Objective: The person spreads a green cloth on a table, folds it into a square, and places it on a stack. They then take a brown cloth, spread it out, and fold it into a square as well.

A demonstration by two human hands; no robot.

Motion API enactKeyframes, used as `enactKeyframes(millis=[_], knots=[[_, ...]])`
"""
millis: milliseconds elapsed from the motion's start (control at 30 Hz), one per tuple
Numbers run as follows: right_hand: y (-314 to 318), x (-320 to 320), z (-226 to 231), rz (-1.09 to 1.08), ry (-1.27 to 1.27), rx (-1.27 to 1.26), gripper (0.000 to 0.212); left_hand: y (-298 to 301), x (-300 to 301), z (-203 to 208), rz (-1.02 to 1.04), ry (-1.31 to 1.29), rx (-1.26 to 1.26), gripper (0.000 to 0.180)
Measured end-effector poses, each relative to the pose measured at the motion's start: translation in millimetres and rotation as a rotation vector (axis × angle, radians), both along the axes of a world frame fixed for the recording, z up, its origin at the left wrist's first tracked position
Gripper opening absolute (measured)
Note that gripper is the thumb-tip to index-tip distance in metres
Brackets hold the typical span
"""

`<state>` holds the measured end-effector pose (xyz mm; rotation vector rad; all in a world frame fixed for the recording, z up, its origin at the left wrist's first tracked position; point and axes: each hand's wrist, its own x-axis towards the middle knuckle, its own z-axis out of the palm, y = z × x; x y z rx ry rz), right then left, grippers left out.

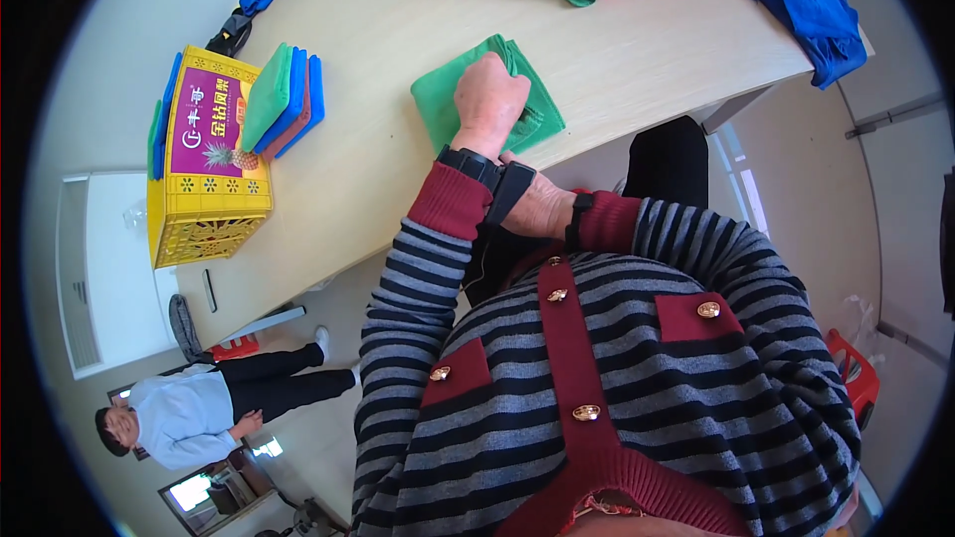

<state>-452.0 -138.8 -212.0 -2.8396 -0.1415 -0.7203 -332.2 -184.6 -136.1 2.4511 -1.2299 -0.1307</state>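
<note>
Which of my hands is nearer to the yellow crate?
Left. Your left hand is on the green cloth, right of the yellow crate; your right hand is farther right and lower in the picture.

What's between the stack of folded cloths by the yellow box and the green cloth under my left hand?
Just bare tabletop between the folded cloths and the green cloth under your left hand, as the head view shows.
</note>
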Motion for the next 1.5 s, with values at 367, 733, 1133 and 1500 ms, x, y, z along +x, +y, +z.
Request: enactKeyframes(millis=[367, 733, 1133, 1500], knots=[[0, -3, 0, 0.037, -0.022, -0.048, 0.042, 4, -4, -26, -0.112, 0.120, -0.242, 0.035], [14, 8, 19, -0.058, 0.252, 0.037, 0.059, 140, 41, -26, -0.139, -0.104, -0.329, 0.042], [-23, 4, 96, 0.124, 0.548, 0.589, 0.058, 140, 38, -52, -0.135, -0.124, -0.173, 0.061], [-47, 73, 33, -0.254, 0.270, -0.014, 0.056, 136, 34, -54, -0.075, -0.137, -0.143, 0.063]])
